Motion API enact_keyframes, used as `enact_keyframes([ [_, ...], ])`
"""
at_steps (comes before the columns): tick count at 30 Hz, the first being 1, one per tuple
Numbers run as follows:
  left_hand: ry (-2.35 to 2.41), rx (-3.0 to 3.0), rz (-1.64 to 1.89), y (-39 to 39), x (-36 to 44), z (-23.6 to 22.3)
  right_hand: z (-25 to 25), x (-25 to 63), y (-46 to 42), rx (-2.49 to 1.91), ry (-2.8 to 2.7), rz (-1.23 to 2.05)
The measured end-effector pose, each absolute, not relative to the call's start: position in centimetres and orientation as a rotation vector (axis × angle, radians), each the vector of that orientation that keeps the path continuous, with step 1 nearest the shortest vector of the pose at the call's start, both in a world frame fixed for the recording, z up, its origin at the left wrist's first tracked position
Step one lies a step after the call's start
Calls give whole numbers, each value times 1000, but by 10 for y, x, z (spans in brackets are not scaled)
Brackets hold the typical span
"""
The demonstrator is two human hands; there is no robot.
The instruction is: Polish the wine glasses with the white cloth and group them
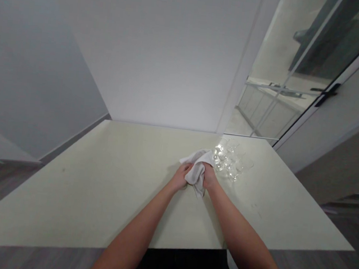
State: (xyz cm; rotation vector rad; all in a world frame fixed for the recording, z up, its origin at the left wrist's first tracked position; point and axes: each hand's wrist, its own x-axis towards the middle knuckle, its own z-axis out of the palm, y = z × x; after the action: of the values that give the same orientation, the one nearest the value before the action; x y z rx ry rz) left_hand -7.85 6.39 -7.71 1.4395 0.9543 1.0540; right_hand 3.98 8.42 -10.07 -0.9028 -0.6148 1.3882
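A white cloth (197, 170) is bunched between my two hands above the table. My left hand (182, 175) is closed on its left side, and my right hand (209, 176) grips it from the right with the fingers partly tucked in the folds. Whether something sits inside the cloth is hidden. Just beyond my right hand, several clear glasses (228, 159) stand or lie close together; their outlines overlap and are hard to separate.
The pale table (124, 180) reaches to a white wall panel (173, 66) at its far edge. A glazed door with a black handle (327, 94) is at the back right. A grey wall (36, 74) rises on the left.
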Motion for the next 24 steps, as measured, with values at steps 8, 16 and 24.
enact_keyframes([
  [8,1308,1702,1427,63,-92,-74,-104,37,78,-1019,-987,1075],
  [16,1027,1382,1551,66,-92,-67,-111,33,70,-1045,-1433,1048],
  [24,1078,1241,1536,73,-93,-74,-112,35,77,-1081,-1797,921],
])
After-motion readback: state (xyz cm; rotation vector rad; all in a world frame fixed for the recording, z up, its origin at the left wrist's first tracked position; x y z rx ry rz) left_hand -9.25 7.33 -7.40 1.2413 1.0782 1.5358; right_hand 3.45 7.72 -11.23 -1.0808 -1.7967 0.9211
